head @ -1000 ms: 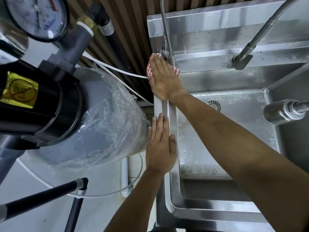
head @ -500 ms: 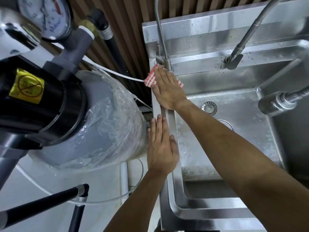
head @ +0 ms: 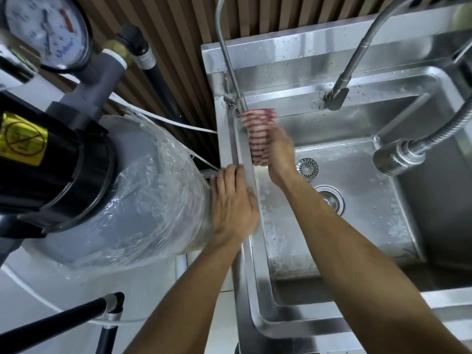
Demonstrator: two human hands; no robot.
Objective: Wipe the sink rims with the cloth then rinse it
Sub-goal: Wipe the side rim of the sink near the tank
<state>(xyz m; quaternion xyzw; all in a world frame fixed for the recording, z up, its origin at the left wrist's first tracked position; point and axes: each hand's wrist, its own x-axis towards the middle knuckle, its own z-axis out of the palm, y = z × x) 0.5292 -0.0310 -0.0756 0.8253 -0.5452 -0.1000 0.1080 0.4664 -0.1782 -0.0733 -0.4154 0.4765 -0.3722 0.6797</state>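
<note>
Hanging lengthwise from the right hand (head: pixel 279 152), the red-and-white cloth (head: pixel 259 136) runs along the inner face of the sink's left rim (head: pixel 226 139), its far end touching the base of the thin tap (head: pixel 233 99). The hand is blurred but appears to grip the cloth from its basin side. The left hand (head: pixel 231 203) lies flat and open on the same rim, nearer the person, bracing. The far rim and the spray head (head: pixel 393 159) lie to the right, so the right hand is better placed for both.
</note>
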